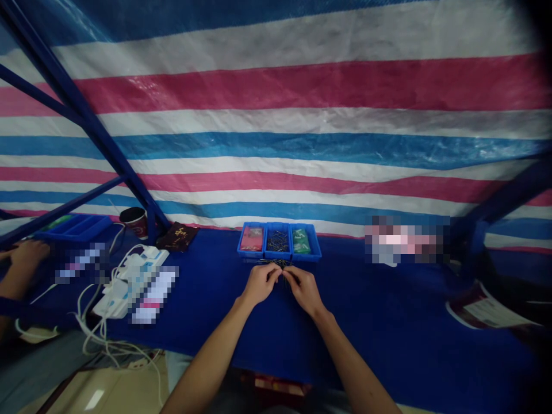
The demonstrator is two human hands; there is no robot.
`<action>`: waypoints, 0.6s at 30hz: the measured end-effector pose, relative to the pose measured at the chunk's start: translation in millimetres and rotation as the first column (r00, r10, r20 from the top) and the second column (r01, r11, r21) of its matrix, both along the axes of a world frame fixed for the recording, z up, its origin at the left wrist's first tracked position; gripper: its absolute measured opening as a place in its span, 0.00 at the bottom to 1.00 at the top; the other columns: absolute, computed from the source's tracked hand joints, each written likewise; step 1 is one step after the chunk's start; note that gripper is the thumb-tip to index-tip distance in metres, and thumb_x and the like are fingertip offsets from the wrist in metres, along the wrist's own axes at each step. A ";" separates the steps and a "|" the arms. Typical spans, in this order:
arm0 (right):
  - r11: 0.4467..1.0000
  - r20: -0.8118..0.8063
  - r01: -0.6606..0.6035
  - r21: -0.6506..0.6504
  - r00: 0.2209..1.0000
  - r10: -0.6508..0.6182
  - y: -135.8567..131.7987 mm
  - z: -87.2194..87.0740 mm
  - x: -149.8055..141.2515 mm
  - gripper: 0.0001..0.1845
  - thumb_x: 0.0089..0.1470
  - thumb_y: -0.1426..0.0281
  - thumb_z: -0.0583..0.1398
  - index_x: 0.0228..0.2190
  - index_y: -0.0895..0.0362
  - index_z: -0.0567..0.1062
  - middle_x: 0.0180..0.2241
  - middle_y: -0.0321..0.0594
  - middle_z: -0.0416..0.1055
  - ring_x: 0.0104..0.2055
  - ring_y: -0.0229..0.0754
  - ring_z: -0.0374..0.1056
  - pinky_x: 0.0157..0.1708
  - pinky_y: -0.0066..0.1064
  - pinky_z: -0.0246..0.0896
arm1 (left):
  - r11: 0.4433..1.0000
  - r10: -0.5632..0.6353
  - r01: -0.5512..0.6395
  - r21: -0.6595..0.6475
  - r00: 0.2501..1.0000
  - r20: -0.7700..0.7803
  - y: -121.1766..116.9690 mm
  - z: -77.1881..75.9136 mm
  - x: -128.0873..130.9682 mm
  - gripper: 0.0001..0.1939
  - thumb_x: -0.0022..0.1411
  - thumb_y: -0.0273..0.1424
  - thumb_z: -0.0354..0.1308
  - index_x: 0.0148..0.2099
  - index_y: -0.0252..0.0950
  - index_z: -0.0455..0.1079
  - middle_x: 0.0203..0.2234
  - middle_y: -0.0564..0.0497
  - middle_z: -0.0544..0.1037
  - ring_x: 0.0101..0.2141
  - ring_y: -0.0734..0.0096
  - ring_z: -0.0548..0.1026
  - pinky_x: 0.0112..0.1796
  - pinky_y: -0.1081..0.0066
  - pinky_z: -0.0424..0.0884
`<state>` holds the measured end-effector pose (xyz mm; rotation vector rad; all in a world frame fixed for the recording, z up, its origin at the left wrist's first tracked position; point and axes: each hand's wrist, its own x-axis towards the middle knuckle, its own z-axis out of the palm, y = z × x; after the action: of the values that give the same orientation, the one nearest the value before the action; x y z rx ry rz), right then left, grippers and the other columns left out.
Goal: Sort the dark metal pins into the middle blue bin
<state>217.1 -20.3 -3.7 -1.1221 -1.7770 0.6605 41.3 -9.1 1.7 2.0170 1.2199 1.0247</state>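
Note:
My left hand (261,283) and my right hand (304,289) meet over the blue table, fingertips pinched close together. Whatever lies between the fingertips is too small to make out. Just behind them a loose pile of thin dark pieces (276,262), like screws or nails, lies on the table, partly covered by my fingers. Beyond the pile stands a blue tray (319,248) with three compartments. In its left one is a pink packet (252,238), in the middle more thin metal pieces (278,240), and in the right a green packet (301,241).
Left of me lie a white power strip (131,282) with tangled cables, a brown wrapper (177,236) and a dark cup (134,222). A co-worker's hand (29,256) is at far left, near another blue tray (80,227). A maroon-and-white tub (487,307) sits at right.

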 end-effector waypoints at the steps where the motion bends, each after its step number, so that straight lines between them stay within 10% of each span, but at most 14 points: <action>1: 1.000 -0.001 0.001 0.003 1.000 -0.001 0.1 0.1 -0.1 0.17 0.66 0.60 0.54 0.37 0.55 0.78 0.32 0.40 0.77 0.30 0.42 0.71 0.33 0.30 0.65 | 1.000 -0.002 0.002 0.000 1.000 -0.001 0.2 -0.2 -0.1 0.15 0.70 0.35 0.50 0.35 0.35 0.73 0.22 0.54 0.73 0.24 0.76 0.68 0.30 0.76 0.62; 18: 0.996 0.004 0.069 0.049 0.998 -0.069 -1.2 1.3 0.5 0.13 0.65 0.61 0.55 0.34 0.54 0.76 0.29 0.39 0.71 0.28 0.40 0.67 0.31 0.31 0.62 | 1.000 0.008 -0.008 -0.001 1.000 -0.004 1.2 -0.9 0.4 0.15 0.70 0.36 0.51 0.35 0.35 0.75 0.22 0.53 0.75 0.24 0.74 0.69 0.30 0.75 0.63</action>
<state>217.6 -21.5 -2.4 -1.1480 -1.7420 0.5704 41.8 -7.9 0.9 2.0156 1.2317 1.0240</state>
